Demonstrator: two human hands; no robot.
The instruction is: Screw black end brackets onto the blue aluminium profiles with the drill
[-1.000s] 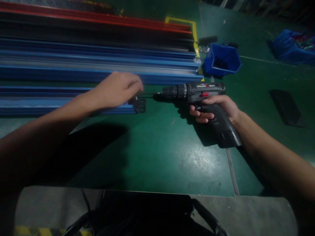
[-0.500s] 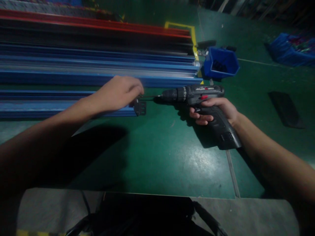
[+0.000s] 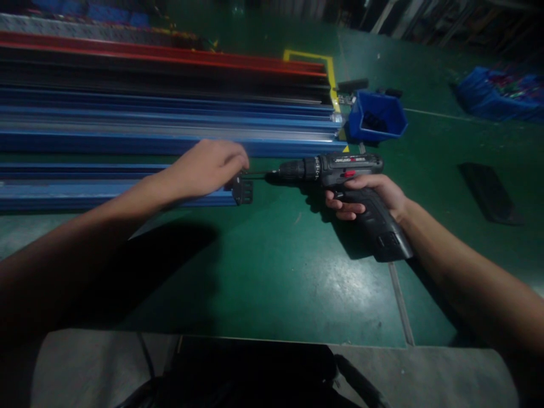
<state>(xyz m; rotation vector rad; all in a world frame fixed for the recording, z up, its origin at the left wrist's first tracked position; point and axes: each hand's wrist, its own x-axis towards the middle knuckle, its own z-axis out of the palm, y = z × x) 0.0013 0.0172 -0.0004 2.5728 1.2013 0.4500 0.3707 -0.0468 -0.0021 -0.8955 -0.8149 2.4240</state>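
My right hand (image 3: pixel 369 195) is wrapped around the grip of a black cordless drill (image 3: pixel 331 170), its long thin bit (image 3: pixel 259 172) pointing left. The bit's tip reaches a black slotted end bracket (image 3: pixel 244 191) at the right end of a blue metal profile (image 3: pixel 204 199). Over that end lies my left hand (image 3: pixel 212 164), its fingers bent and closed by the bracket's upper edge and the bit's tip. What those fingertips pinch, if anything, is hidden.
Behind lie several long blue profiles (image 3: pixel 170 144), then black and red ones (image 3: pixel 238 61). A blue bin (image 3: pixel 376 133) with dark parts stands beyond the drill. To the right are a flat black object (image 3: pixel 488 192) and another blue bin (image 3: pixel 476 99) on the green tabletop (image 3: pixel 276 272).
The whole view has shifted slightly, so things sit a little lower in the picture. Both hands, the drill and the bracket keep nearly the same places relative to one another.
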